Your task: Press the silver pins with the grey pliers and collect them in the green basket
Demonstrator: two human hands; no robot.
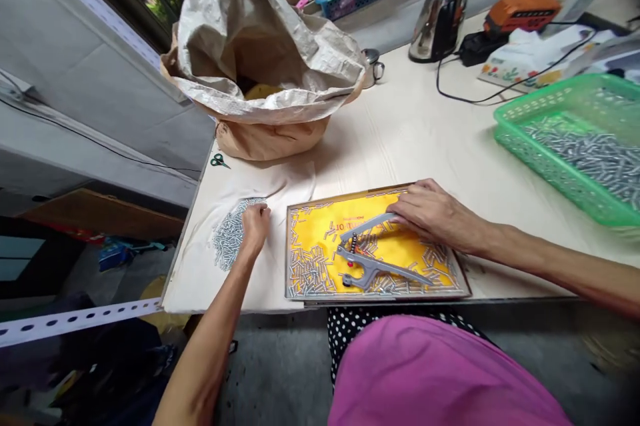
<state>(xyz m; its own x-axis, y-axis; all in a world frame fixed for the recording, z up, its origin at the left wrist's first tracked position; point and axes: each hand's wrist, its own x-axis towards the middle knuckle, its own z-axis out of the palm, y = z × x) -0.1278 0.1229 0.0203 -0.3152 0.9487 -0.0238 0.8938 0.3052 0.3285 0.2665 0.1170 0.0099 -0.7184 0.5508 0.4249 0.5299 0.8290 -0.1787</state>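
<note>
My left hand (257, 226) is closed at the right edge of a heap of small silvery metal pieces (233, 233) on the pale table cover. Whatever its fingers may hold is hidden. My right hand (433, 216) is wrapped over the end of the upper handle of grey snap-fastener-type pliers (373, 266), with a spring between the handles. The pliers lie open over a shallow tray (289, 246), their lower handle free. Yellow printed sheeting lines the tray, with many short metal pins (310, 273) scattered on it, thickest at the lower left.
A large paper-and-plastic sack (273, 136) stands open behind the heap, with green-handled scissors (219, 160) beside it. At right is a green basket (550, 173) of metal pieces. A kettle (440, 13), metal cup (371, 66), orange device (523, 11) and cable sit farther back.
</note>
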